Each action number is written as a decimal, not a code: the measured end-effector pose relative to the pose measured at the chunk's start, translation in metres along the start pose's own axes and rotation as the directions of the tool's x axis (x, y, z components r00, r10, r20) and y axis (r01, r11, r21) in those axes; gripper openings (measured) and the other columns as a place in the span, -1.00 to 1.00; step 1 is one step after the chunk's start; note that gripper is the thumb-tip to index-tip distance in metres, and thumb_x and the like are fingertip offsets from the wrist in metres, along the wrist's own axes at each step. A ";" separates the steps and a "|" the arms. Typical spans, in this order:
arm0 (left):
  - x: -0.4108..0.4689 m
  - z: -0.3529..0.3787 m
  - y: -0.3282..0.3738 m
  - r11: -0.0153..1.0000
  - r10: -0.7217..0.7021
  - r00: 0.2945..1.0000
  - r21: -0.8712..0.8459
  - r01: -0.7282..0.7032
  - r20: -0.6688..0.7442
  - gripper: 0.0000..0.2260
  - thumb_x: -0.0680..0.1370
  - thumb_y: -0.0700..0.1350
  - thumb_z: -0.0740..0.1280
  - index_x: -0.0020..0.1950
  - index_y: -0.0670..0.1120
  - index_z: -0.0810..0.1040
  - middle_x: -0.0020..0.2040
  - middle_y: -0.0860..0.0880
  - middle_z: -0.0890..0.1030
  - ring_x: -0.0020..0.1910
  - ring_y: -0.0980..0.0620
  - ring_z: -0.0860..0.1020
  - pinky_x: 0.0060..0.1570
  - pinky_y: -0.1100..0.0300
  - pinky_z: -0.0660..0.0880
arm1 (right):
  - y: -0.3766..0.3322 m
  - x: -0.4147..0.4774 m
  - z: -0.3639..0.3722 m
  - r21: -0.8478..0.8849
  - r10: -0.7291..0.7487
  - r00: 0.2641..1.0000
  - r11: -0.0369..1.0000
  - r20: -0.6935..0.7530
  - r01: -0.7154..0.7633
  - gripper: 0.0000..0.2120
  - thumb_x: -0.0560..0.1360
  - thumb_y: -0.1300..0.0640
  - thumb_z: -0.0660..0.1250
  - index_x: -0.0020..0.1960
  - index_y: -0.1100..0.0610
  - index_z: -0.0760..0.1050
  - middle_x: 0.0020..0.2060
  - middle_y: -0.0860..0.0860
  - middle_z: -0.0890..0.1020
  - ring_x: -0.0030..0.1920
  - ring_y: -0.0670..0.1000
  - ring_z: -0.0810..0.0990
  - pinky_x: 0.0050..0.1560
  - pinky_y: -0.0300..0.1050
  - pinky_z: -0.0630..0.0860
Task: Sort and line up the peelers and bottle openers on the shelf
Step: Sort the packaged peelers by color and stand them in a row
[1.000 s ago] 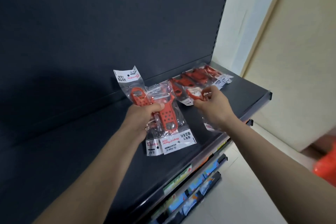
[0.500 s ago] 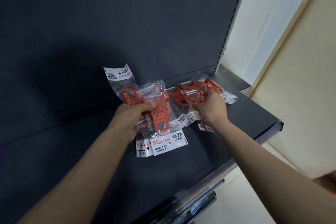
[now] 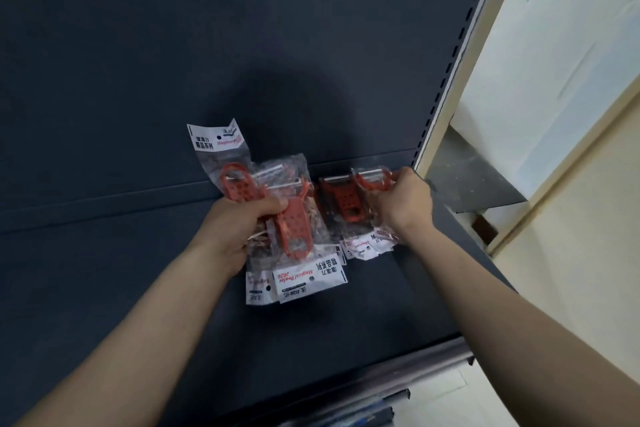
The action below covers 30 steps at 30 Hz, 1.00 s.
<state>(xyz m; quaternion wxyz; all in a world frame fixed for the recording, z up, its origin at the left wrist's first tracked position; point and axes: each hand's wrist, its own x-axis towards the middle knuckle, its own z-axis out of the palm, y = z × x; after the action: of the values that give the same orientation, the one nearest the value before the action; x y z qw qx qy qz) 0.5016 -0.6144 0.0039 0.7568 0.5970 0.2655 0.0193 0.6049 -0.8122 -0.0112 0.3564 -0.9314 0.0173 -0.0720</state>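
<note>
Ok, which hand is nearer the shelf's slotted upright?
Right. The right hand grips peeler packets close beside the slotted upright; the left hand holds a bundle farther left.

1. Left peeler bundle (image 3: 294,225): red perforated handles in clear bags with white label cards, fanned, held over the shelf (image 3: 381,305).
2. Right peeler packs (image 3: 341,204): red, bagged, overlapping, at the shelf's rear.

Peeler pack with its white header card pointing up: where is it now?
The pack is left of centre in the head view, held by the left hand as leftmost of its bunch, before the back panel.
</note>
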 end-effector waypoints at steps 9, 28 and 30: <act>0.003 0.011 0.004 0.999 -0.006 0.999 -0.038 0.004 -0.052 -0.80 0.36 -0.27 0.47 -0.04 -0.18 0.60 -0.14 -0.12 0.70 -0.16 -0.07 0.68 -0.25 0.12 0.59 | -0.011 0.011 0.021 -0.032 -0.082 0.989 0.996 0.121 0.087 -0.54 0.41 -0.02 0.41 0.16 0.26 0.44 0.01 0.17 0.61 0.02 0.20 0.57 -0.08 -0.05 0.49; 0.018 -0.009 0.004 0.999 -0.032 0.999 -0.021 0.032 -0.015 -0.78 0.35 -0.25 0.49 -0.02 -0.18 0.61 -0.12 -0.11 0.70 -0.13 -0.06 0.67 -0.16 0.07 0.59 | -0.034 0.000 0.039 -0.220 -0.272 0.961 0.936 0.041 0.275 -0.49 0.47 -0.21 0.28 0.21 0.17 0.46 0.16 0.13 0.51 0.20 0.17 0.39 0.17 0.04 0.30; 0.019 -0.008 0.003 1.000 -0.024 1.000 -0.020 0.023 -0.013 -0.78 0.35 -0.25 0.49 -0.02 -0.18 0.62 -0.12 -0.10 0.70 -0.13 -0.06 0.67 -0.11 0.05 0.59 | -0.044 -0.010 0.035 0.073 -0.340 0.930 0.940 0.142 0.332 -0.61 0.50 -0.13 0.30 0.11 0.16 0.55 0.01 0.06 0.61 0.07 0.08 0.53 0.05 -0.07 0.45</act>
<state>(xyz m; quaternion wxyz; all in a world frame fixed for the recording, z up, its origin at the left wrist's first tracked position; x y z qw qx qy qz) 0.5156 -0.5997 -0.0021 0.7610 0.5863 0.2772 0.0168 0.5994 -0.7553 -0.0086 0.3613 -0.9145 -0.1715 -0.0607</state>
